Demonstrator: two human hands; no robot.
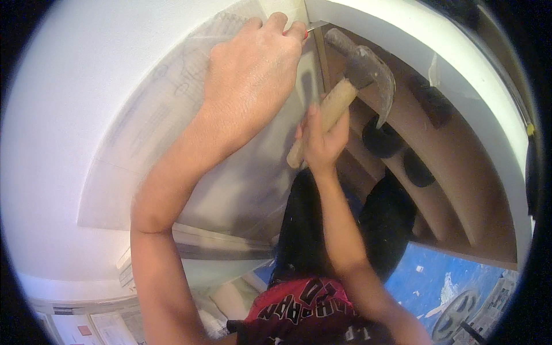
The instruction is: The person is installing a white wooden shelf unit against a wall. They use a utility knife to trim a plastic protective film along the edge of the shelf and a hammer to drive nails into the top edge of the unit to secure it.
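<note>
My right hand (325,141) is closed around the light wooden handle of a claw hammer (368,66). Its rusty metal head points up, with the curved claw to the right. Higher and to the left, my left hand (253,63) has its fingers curled around a tool with a thin metal blade (317,25). A bit of red shows at its fingers; most of the tool is hidden by the hand. The blade reaches the corner where a pale panel under clear printed film (230,172) meets a white frame edge (402,20). The hammer head is just below the blade, apart from it.
Brown boards (460,155) stand to the right beyond the white edge, with two dark round shapes (380,138) near them. A blue floor sheet (422,267) with white scraps lies at lower right, beside a grey round object (454,316). Long pale strips (218,244) lie below the panel.
</note>
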